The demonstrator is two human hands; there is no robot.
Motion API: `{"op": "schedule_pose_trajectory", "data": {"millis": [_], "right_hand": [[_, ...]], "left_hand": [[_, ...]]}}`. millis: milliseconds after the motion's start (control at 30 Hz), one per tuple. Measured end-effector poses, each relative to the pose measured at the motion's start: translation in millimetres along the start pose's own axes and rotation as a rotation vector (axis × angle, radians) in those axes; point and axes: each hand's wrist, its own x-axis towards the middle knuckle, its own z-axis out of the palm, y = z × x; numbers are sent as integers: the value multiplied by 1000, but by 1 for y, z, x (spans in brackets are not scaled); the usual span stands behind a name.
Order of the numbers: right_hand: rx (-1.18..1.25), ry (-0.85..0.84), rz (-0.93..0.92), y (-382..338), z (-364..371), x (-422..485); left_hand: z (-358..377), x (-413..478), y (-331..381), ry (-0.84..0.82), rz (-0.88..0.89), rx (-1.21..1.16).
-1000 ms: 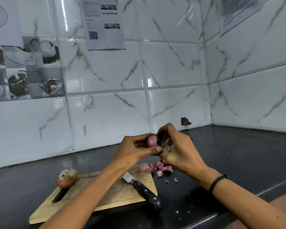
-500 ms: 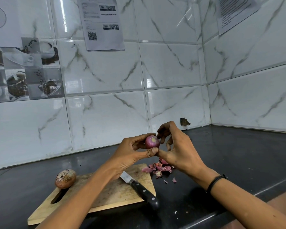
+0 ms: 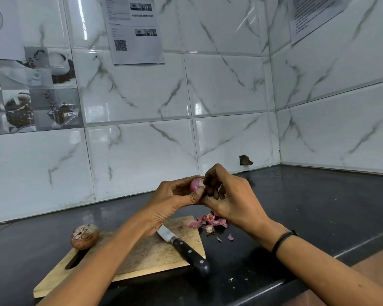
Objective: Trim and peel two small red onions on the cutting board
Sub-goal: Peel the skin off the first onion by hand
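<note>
Both-hand grip — peeled onion (image 3: 196, 183) aloft

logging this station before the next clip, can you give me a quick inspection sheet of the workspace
surface: dark glossy countertop, wooden cutting board at front left
job's things: small pink-red onion held above the counter; brown unpeeled onion on the board's far left corner; black-handled knife lying on the board, handle overhanging
clutter: pink onion peel scraps beside the board
grippers: left hand cradles the onion; right hand fingers pick at it
cables: nothing seen
surroundings: white marbled wall tiles, taped paper sheets
</note>
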Motion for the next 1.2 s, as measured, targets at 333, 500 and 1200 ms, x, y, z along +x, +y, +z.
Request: {"op": "schedule_pose_trajectory", "data": {"millis": [333,500,1200], "right_hand": [[111,-12,52,-7,-6,1],[126,-6,35,-6,-5,1],[-314,-155,-26,4,11,-1]], "left_hand": [[9,2,0,23,-37,-269],[5,5,-4,41,-20,-186],[8,13,-6,166,-126,-324]]}}
